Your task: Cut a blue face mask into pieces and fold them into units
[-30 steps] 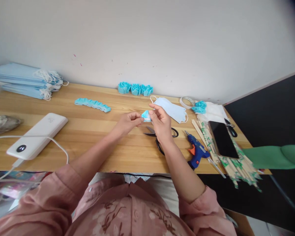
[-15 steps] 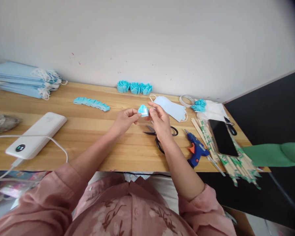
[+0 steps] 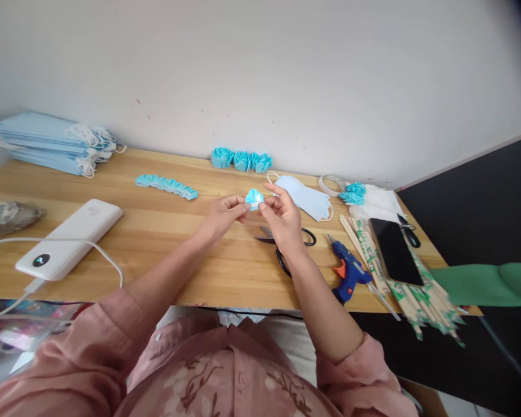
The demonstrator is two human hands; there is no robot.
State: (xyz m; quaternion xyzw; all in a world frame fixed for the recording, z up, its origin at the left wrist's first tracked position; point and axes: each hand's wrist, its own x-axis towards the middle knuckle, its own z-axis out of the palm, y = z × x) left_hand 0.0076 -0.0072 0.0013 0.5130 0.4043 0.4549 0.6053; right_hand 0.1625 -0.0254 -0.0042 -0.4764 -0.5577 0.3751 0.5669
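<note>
A small folded blue petal (image 3: 254, 197) with a white strip along its lower edge is held up over the table. My left hand (image 3: 224, 218) pinches its left side between thumb and fingers. On its right side my right hand (image 3: 283, 219) grips the lower corner, with the index finger raised behind. Black-handled scissors (image 3: 267, 236) lie on the table under my right hand, partly hidden by the wrist. Left of my hands rests a pleated row of blue petals (image 3: 167, 186). Beyond them, a flat light-blue face mask (image 3: 304, 197) lies on the wood.
Blue fabric roses (image 3: 242, 161) stand by the wall, another rose (image 3: 353, 193) beside a tape roll (image 3: 331, 185). At right are a blue glue gun (image 3: 347, 269), wrapped chopsticks (image 3: 410, 307) and a phone (image 3: 395, 251). At left sit stacked masks (image 3: 43, 142) and a corded power bank (image 3: 69, 237).
My right thumb has come down onto the petal's lower right corner, and the right fingers have closed in. The whole view has shifted slightly.
</note>
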